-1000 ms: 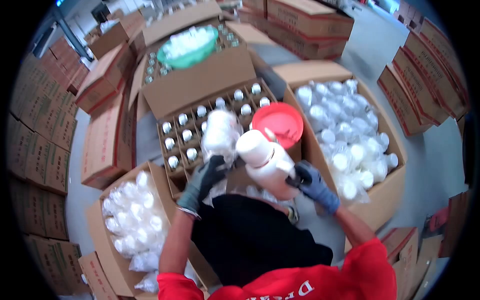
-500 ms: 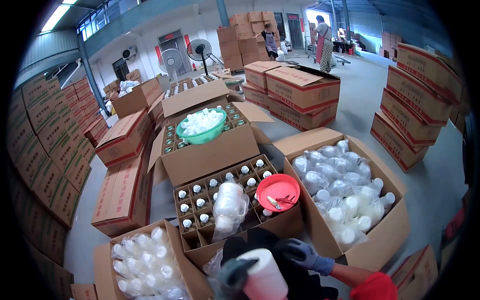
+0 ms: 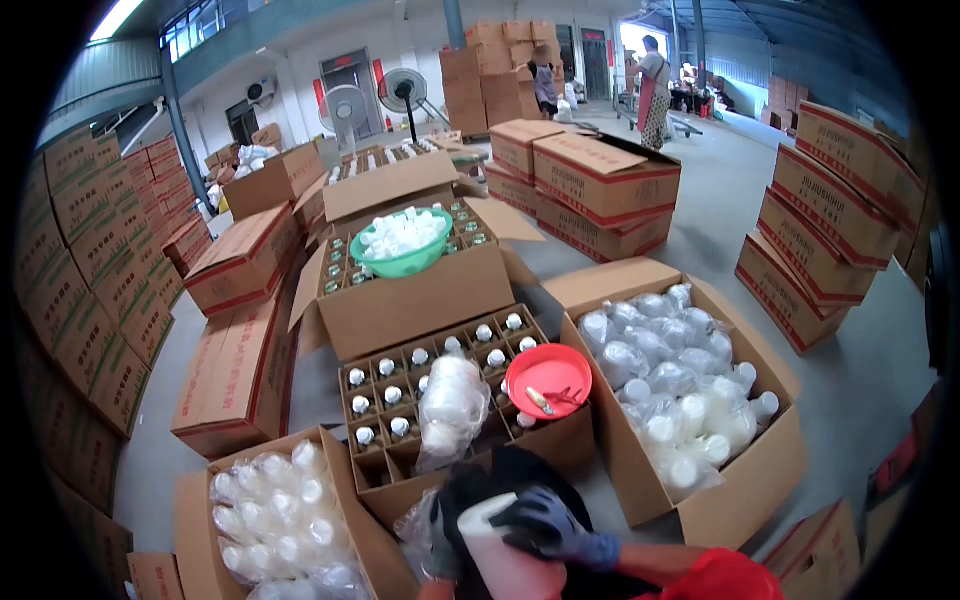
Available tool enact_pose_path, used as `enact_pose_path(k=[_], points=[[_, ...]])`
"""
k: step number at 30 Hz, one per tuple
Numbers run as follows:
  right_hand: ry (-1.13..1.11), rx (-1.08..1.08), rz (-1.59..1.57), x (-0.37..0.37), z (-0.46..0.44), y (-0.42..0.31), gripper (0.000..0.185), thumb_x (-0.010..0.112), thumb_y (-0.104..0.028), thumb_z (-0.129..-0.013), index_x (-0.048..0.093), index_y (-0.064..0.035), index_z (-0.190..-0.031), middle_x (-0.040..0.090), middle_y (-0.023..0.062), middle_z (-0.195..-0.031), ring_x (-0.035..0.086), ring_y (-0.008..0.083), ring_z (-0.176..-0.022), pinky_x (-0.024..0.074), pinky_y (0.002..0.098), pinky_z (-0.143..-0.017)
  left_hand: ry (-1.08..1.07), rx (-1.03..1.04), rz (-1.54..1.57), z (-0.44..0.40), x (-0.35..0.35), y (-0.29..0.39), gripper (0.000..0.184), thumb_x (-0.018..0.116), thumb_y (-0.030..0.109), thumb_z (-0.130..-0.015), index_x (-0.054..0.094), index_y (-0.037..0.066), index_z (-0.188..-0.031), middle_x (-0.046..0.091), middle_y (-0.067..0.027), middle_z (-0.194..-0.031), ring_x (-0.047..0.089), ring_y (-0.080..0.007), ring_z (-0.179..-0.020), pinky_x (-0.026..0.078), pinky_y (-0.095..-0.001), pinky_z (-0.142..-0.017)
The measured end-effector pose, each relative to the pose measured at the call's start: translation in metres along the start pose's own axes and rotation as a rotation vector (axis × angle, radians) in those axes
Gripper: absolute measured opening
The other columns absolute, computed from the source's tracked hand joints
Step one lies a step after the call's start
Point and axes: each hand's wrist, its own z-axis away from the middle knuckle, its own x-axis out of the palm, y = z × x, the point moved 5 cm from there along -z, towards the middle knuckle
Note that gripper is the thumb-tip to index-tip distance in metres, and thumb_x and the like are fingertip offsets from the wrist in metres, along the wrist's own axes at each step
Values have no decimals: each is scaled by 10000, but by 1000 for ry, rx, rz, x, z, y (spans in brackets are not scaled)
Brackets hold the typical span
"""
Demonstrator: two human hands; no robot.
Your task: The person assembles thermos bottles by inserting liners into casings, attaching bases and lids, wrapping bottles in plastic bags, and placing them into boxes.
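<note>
A plain white cylinder (image 3: 512, 562), perhaps a roll or a stack, tilts in front of my dark lap at the bottom of the view. My left hand (image 3: 441, 548), in a dark grey glove, grips its left side, partly hidden by blur. Over its upper right side curl the fingers of my right hand (image 3: 548, 527), in a blue-grey glove. Just beyond is a divided carton (image 3: 475, 480) of white-capped bottles. A clear-wrapped bundle (image 3: 452, 412) of white pieces lies across its dividers, beside a red plastic dish (image 3: 548, 382) with small tools in it.
Open cartons hold bagged white plastic pieces on the right (image 3: 690, 375) and lower left (image 3: 280, 515). A green bowl (image 3: 405, 250) of white caps rests on another bottle carton. Stacked boxes (image 3: 605, 180) stand around, with fans (image 3: 402, 90) and two people (image 3: 652, 90) farther back.
My right hand has moved left onto the white cylinder, from beside it. My left hand has shifted from the cylinder's top to its left side. The view has tilted slightly.
</note>
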Motion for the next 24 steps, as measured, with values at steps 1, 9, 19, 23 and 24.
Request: enact_pose_path(k=[1,9,19,23,24], points=[[6,-138,-35,-6,4,-11,281,718,-216,-795,671,-131,-1058,649,51,-1086,589,284,-1026,429,459,-922,5,-25,55,8,1,5,406,432,282,-995,561,-27,-1224,642,-106,-1061,632,-246,-897,499,-360,-885],[27,6,-276,-13,12,57,213,618,-199,-842,697,-95,-1010,642,91,-1090,564,281,-1080,381,439,-995,-311,303,-199,23,-10,46,408,432,300,-990,631,-22,-1143,646,-163,-1124,605,-265,-1055,452,-396,-966],[-153,-69,-134,-29,-11,16,311,626,-221,-852,661,-80,-1127,602,117,-1169,525,304,-1155,362,452,-1028,-174,164,-161,7,3,31,488,460,377,-939,658,-44,-1087,676,-167,-1097,606,-294,-1087,379,-418,-1041],[-82,380,-166,-42,21,101,252,651,-214,-876,708,-131,-1107,598,98,-1221,517,284,-1162,367,426,-1030,-44,7,283,18,-48,-8,508,425,377,-984,625,-54,-1162,662,-178,-1130,605,-283,-1094,390,-412,-1044],[-46,326,-144,-47,18,80,255,655,-206,-876,704,-124,-1112,598,101,-1219,516,284,-1163,370,419,-1028,-3,-82,300,13,-36,30,524,409,395,-997,616,-51,-1181,656,-178,-1147,600,-288,-1105,397,-417,-1045]])
